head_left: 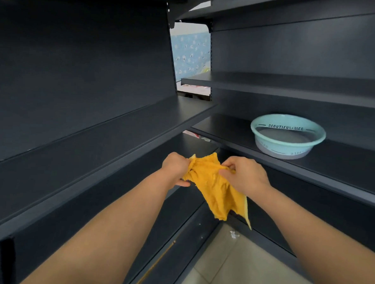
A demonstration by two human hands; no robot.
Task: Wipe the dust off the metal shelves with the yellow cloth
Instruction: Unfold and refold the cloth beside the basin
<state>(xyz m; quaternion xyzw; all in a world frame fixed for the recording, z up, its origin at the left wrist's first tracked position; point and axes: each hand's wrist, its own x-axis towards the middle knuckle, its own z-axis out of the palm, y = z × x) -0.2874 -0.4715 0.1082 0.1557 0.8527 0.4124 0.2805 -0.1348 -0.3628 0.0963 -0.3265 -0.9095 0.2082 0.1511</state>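
The yellow cloth (pixel 214 186) hangs crumpled in the air between both hands, in front of the corner where two dark metal shelf units meet. My left hand (pixel 174 169) grips its upper left edge. My right hand (pixel 245 174) pinches its upper right part, and the loose end droops below. The left unit's metal shelf (pixel 96 150) runs at about hand height to the left. The right unit's metal shelf (pixel 236 133) lies just behind and right of the hands.
A light teal plastic basin (pixel 288 135) stands on the right shelf. More dark shelves (pixel 292 88) sit above it. Beige floor tiles (pixel 241 268) show below between the units. A gap at the corner shows a blue patterned wall (pixel 191 54).
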